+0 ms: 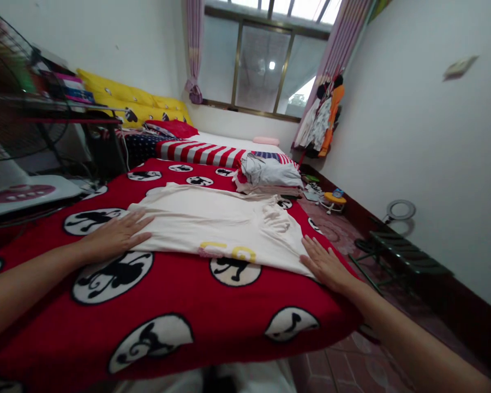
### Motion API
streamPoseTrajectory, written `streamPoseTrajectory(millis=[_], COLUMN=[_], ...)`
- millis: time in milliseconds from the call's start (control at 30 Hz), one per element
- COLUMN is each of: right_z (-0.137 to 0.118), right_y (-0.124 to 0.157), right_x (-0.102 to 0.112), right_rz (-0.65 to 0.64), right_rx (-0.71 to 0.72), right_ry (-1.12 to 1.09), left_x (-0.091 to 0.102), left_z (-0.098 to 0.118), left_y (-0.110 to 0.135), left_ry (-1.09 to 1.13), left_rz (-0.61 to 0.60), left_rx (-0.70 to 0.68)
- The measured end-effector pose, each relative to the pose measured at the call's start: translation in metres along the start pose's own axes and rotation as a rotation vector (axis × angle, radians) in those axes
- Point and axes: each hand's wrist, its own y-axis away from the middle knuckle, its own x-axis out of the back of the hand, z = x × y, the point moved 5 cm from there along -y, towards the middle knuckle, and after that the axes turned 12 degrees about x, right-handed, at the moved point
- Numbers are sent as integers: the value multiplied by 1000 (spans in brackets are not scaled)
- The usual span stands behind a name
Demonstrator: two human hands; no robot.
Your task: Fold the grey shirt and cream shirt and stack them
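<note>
A cream-white shirt (pixel 204 215) with yellow lettering near its front edge lies spread and partly folded over on a red blanket (pixel 213 316) with black-and-white round patterns. My left hand (pixel 120 234) rests flat at the shirt's left end, fingers stretched out over the cloth's edge. At the opposite end, my right hand (pixel 325 265) lies with its fingers extended, touching the right edge of the shirt. Some bunched cloth shows on the shirt's right part. Neither hand grips anything.
Behind the shirt stands a pile of folded clothes (pixel 270 174). A fan (pixel 20 185) is at the left. Farther back is a bed with a striped cover (pixel 208 154). A green bench (pixel 409 254) and a yellow stool (pixel 334 199) stand on the floor at the right.
</note>
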Motion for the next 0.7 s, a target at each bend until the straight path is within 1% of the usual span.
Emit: streamPoseTrajectory(millis=[33,100,167,233,300,367,400,467,533,600,700], right_z=[1,-6,-15,-22,-25,-21,-17,-7,-3,-8,-22], right_y=[0,-6,-15,-26,-36,-43,-44,-44,-41,-39,-39], right_x=[5,20,35,41,39,34,32,28,26,28,39], right_rz=[39,145,255,288,269,262,269,279,286,251,102], right_rx=[4,16,-34,-117,-144,-141,-152,-198,-244,-266,-290], right_ry=[-7,-26,-49,-95,-163,-237,-261,-277,-252,-142,108], left_x=[5,17,33,44,42,27,18,3,-6,-9,-3], left_z=[3,16,38,70,102,126,134,139,137,134,133], left_y=[-3,-10,-17,-19,-14,-6,-2,4,7,7,4], left_ry=[-31,-98,-107,-13,127,176,166,127,106,95,75], left_rz=[-47,-142,-121,-44,-16,-75,-106,-133,-125,-134,-177], left_rx=[2,-21,-33,-120,-228,-300,-311,-307,-298,-305,-316])
